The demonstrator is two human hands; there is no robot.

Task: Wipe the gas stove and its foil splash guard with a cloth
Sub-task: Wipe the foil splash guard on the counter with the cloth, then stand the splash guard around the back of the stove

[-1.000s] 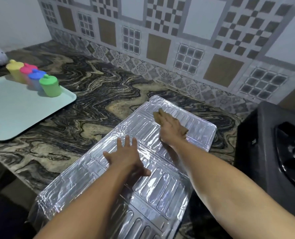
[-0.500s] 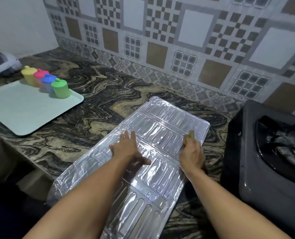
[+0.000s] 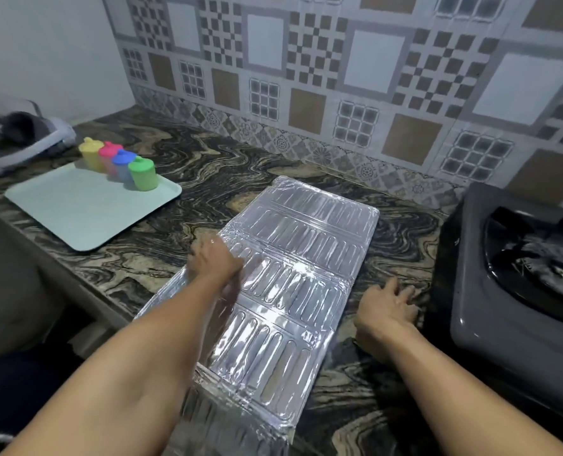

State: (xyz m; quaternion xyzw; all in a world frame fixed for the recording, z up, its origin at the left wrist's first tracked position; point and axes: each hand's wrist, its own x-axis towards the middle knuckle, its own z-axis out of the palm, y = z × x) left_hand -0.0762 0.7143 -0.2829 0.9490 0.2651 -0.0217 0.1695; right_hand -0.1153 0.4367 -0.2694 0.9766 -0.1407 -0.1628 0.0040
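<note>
The foil splash guard (image 3: 293, 291) lies flat on the marbled counter (image 3: 181, 232), its near end hanging over the counter's front edge. The left hand (image 3: 212, 261) rests on the guard's left edge; it is blurred, so I cannot tell how its fingers lie. The right hand (image 3: 387, 307) sits on the counter just right of the guard, between the guard and the gas stove (image 3: 503, 291), fingers loosely curled against the surface. No cloth shows; it may be under that hand, but I cannot tell whether the hand holds anything.

The guard looks to be the job in hand. To do it well, I would pin the guard firmly with the left hand, since thin foil slides and buckles easily, and wipe along the embossed ribs with light pressure rather than across them. The overhanging end needs support or it may bend.

Left of the guard, well apart, a pale green tray (image 3: 86, 212) carries four coloured lidded cups (image 3: 119, 162). Farther left of the guard is a grey basket (image 3: 20, 139). Neither stands in the way. The stove just right of the guard leaves the right hand little room to sweep.
</note>
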